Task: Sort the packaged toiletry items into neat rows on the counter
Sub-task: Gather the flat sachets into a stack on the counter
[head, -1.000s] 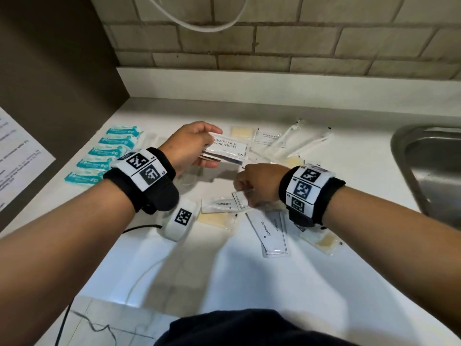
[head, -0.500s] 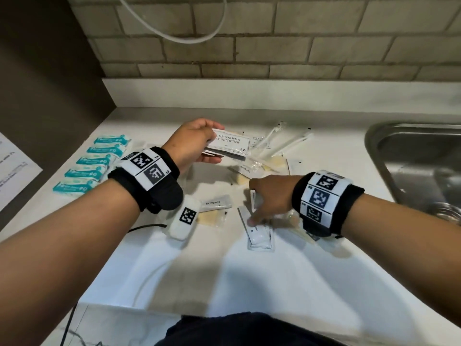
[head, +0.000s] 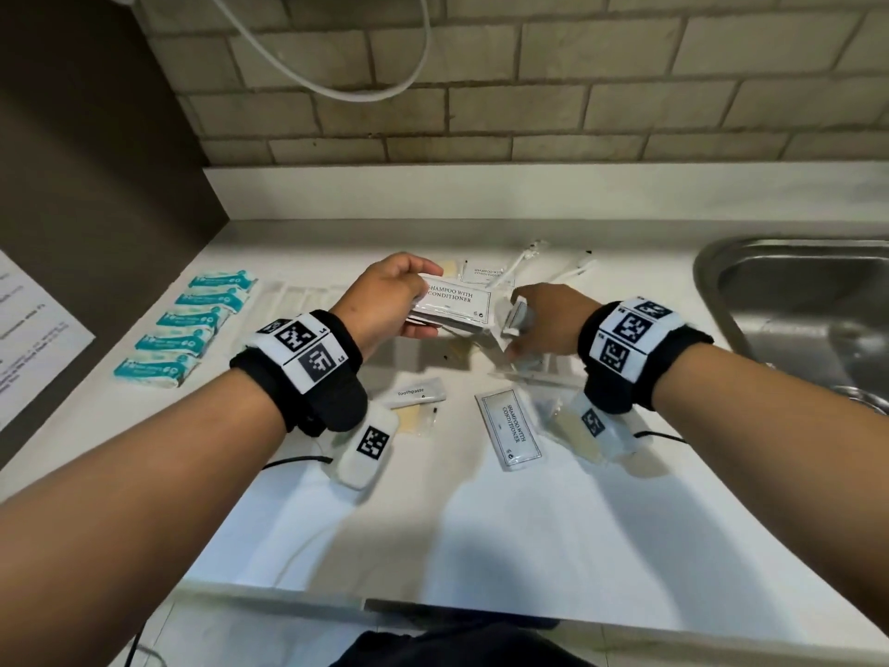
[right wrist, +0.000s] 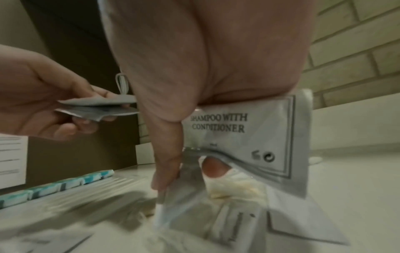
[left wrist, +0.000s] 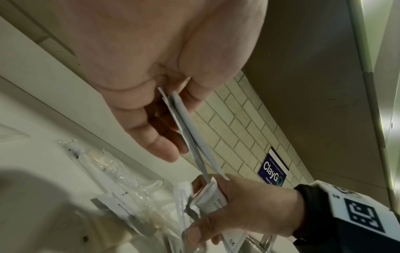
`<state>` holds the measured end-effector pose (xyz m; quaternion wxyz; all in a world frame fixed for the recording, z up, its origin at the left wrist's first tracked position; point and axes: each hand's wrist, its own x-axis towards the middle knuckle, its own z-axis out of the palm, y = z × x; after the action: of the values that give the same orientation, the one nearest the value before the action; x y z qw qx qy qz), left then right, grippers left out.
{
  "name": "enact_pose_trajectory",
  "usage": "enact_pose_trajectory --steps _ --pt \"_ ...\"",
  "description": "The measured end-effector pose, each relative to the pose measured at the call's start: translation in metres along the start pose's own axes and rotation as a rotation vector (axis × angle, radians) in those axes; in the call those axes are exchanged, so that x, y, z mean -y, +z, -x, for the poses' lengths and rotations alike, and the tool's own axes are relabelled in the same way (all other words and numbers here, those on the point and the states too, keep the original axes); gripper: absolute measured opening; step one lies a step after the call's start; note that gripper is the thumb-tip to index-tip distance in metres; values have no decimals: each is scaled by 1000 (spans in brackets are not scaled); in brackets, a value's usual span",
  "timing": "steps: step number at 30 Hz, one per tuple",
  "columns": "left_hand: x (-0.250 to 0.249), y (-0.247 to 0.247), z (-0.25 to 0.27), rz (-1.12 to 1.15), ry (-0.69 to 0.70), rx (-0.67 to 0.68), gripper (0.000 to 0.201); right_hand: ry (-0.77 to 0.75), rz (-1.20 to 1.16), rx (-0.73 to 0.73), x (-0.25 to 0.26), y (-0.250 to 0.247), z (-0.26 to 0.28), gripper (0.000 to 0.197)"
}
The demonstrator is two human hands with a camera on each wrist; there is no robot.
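Observation:
My left hand holds a small stack of white shampoo-with-conditioner sachets above the counter, thumb on top; the left wrist view shows the stack edge-on between thumb and fingers. My right hand grips another shampoo sachet just right of the stack, fingers curled round it; the head view shows only the edge of this sachet. One more shampoo sachet lies flat below the right hand. A toothpaste sachet lies under my left wrist.
Several teal packets stand in a row at the left, with clear-wrapped items lined up beside them. Wrapped toothbrushes lie at the back. A steel sink is at the right. Clear packets lie under my right wrist.
My right hand has lifted from the counter with a shampoo sachet and moved up toward the stack in my left hand. The left hand has stayed about where it was.

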<state>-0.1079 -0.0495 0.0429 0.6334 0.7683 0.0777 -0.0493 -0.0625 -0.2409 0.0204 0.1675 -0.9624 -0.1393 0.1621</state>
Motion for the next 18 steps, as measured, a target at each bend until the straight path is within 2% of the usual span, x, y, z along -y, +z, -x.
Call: enact_pose_trajectory --steps 2,4,6,9,13,15,18 --pt "-1 2 1 8 1 -1 27 50 -10 -58 -8 -3 0 61" --pt "0 3 1 13 6 2 27 60 -3 -85 -11 -2 9 66" --pt "-1 4 -1 8 15 4 27 61 32 -3 -8 0 23 69" --pt "-3 6 -3 26 20 6 27 90 30 192 2 16 42 60" --pt "-4 4 -4 32 16 4 27 108 138 138 14 51 53 78" --pt "-3 2 -5 20 10 4 27 97 181 133 18 56 54 73" --pt "2 -2 -5 -2 -10 -12 27 77 174 179 18 49 51 49"
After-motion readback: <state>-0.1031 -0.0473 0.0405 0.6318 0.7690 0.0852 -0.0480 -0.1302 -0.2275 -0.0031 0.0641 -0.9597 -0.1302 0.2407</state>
